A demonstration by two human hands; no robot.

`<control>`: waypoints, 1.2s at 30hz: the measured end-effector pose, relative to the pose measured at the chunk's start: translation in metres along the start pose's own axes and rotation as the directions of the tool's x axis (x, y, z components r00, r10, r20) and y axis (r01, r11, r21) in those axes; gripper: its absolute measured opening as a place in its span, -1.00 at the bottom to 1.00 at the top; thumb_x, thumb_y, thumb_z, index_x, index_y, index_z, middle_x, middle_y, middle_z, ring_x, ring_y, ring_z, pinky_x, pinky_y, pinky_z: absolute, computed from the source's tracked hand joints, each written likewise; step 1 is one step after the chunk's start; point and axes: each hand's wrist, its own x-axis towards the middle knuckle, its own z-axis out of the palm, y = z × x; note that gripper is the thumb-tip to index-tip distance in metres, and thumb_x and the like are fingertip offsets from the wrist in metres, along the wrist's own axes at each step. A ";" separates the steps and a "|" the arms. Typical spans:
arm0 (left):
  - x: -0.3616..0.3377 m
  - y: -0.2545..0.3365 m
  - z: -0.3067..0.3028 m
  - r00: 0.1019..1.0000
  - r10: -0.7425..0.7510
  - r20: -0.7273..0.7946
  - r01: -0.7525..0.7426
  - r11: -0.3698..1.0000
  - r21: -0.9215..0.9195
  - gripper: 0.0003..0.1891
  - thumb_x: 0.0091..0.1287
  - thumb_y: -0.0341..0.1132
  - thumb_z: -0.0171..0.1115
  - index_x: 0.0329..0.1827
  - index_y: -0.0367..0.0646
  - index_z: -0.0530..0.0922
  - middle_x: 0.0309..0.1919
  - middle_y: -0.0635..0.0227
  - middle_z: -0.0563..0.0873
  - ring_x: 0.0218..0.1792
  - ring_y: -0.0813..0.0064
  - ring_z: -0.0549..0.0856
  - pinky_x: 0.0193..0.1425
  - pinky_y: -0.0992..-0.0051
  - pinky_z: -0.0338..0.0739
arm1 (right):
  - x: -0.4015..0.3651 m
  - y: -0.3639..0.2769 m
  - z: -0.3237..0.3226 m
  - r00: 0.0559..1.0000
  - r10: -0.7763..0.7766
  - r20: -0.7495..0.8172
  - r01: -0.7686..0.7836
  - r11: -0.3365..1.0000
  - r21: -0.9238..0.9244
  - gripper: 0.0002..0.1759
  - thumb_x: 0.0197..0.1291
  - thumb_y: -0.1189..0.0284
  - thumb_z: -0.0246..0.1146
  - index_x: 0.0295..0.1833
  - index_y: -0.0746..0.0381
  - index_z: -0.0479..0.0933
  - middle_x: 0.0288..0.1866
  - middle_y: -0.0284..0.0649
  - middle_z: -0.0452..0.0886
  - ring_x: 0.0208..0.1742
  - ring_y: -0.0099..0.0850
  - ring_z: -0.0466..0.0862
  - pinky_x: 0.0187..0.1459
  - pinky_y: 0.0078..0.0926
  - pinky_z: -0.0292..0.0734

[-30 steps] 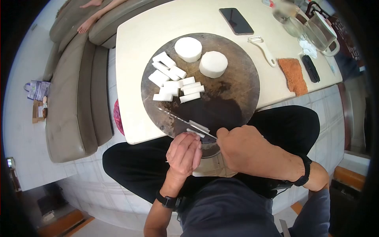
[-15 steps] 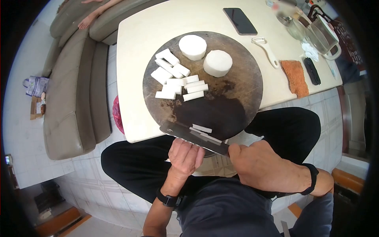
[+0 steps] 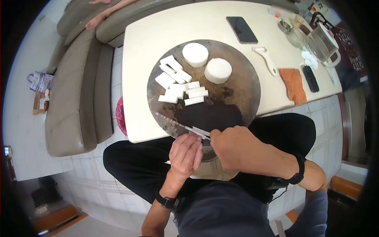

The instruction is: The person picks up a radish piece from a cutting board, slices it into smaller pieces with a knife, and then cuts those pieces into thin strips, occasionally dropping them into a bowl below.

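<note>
My right hand (image 3: 233, 146) is wrapped round the handle of a knife (image 3: 177, 124), whose blade stretches to the upper left over the near edge of a round dark board (image 3: 244, 94). Beside the blade, my left hand (image 3: 185, 154) has its fingers bent and pressed together; what lies under them is mostly hidden. Thin white strips show by the blade near my right hand. Farther up the board are several cut white pieces (image 3: 173, 93), with two thick white rounds (image 3: 195, 55) behind them.
On the cream table (image 3: 138, 79) are a phone (image 3: 242, 30), a white peeler (image 3: 266, 60), an orange cloth (image 3: 293, 85), a black object (image 3: 310, 78) and a clear jug (image 3: 321, 43). A person's bare foot (image 3: 94, 22) is on the sofa (image 3: 71, 106).
The knife has tilted from showing its broad side to nearly edge-on. My right hand has moved left and up, closer to my left hand. The whole view has shifted slightly.
</note>
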 end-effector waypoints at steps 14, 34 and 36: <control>0.063 0.031 -0.021 0.491 -0.789 0.369 0.495 -0.096 -0.864 -0.65 0.51 -0.32 0.05 0.27 -0.30 0.45 0.16 0.16 0.61 0.16 0.29 0.62 0.30 0.33 0.48 | -0.018 0.037 -0.039 0.990 0.121 0.074 -0.117 0.411 0.904 -0.69 0.39 0.39 0.06 -0.38 0.34 0.50 -0.62 -0.30 0.56 -0.74 -0.66 0.45 -0.66 -0.66 0.29; 0.038 0.022 -0.031 0.418 -0.829 0.371 0.574 -0.075 -0.815 -0.77 0.44 -0.40 0.18 0.09 -0.26 0.57 -0.04 0.16 0.73 -0.19 0.53 0.72 -0.06 0.56 0.66 | -0.016 0.040 -0.026 0.970 0.242 -0.014 -0.064 0.312 0.948 -0.76 0.35 0.45 0.07 -0.32 0.41 0.48 -0.58 -0.21 0.58 -0.72 -0.60 0.46 -0.64 -0.63 0.32; 0.035 0.023 -0.030 0.458 -0.863 0.213 0.733 0.231 -0.640 -0.80 0.37 -0.49 0.25 0.03 -0.28 0.61 -0.12 0.21 0.74 -0.25 0.60 0.71 -0.11 0.60 0.66 | -0.016 0.042 -0.023 0.977 0.211 0.020 -0.090 0.328 0.941 -0.78 0.35 0.46 0.08 -0.29 0.40 0.47 -0.58 -0.22 0.57 -0.71 -0.60 0.47 -0.64 -0.63 0.32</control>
